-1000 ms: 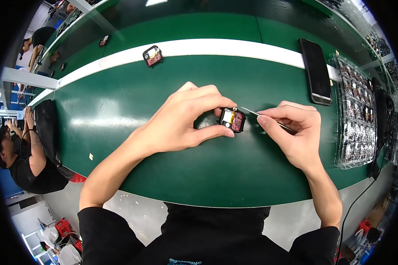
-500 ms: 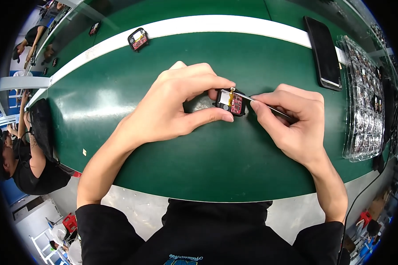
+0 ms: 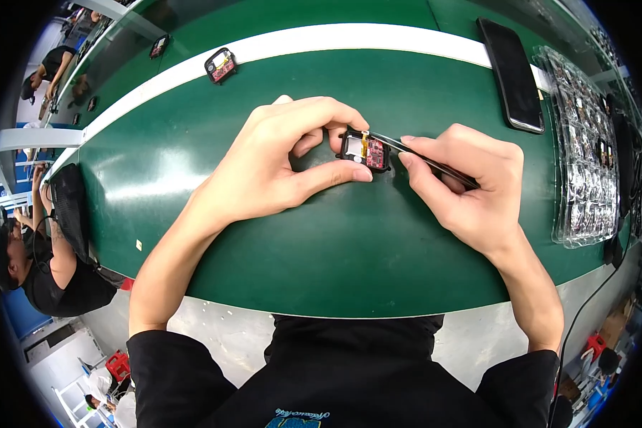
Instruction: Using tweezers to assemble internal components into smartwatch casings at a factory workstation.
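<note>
Between the thumb and fingers of my left hand (image 3: 278, 160) is a small black device housing (image 3: 376, 155), its inside facing up. It shows a silver block, a yellow strip and a red circuit board. My right hand (image 3: 471, 182) pinches a pair of dark tweezers (image 3: 435, 165), whose slim metal tips reach the upper edge of the housing beside the yellow strip. Whether the tips grip anything there is too small to tell. A similar open housing (image 3: 222, 65) lies farther off, by the white strip.
A black phone (image 3: 512, 77) lies at the far right. Clear plastic trays (image 3: 583, 153) with many small parts are stacked beside it. The green table (image 3: 321, 264) has a white strip (image 3: 321, 37) across its far side. At the left sits another person (image 3: 50, 271) near a black mesh bag (image 3: 68, 207).
My left hand and the housing have shifted slightly left and away from me. The tweezers' points have moved with them, and their two arms now show slightly apart.
</note>
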The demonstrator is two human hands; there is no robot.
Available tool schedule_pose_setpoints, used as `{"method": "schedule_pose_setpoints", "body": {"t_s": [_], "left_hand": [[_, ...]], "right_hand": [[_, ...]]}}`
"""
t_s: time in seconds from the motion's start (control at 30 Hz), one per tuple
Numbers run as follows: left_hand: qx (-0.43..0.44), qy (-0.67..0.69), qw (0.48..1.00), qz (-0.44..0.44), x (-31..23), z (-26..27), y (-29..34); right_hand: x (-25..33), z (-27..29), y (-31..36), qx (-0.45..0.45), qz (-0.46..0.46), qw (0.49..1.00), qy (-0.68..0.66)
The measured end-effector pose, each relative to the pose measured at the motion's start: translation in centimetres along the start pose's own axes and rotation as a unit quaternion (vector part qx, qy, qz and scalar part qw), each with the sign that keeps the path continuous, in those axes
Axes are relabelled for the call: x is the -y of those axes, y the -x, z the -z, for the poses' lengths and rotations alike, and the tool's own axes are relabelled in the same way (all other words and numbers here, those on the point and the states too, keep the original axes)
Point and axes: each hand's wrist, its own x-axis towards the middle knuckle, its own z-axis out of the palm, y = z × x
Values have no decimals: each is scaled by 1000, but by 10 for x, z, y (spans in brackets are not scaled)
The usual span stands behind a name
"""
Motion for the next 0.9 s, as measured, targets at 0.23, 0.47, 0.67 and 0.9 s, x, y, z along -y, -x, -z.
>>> {"method": "schedule_pose_setpoints", "body": {"t_s": [0.23, 0.47, 0.67, 0.9], "left_hand": [[-3, -32, 998, -57, 1, 1, -1], [5, -29, 997, -67, 5, 2, -1], [41, 32, 997, -47, 11, 11, -1], [57, 45, 996, -58, 13, 13, -2]], "right_hand": [[0, -3, -1, -10, 78, 995, 67], [-2, -5, -2, -7, 88, 995, 55], [-1, -3, -1, 3, 48, 999, -8], [3, 3, -3, 36, -23, 997, -59]]}}
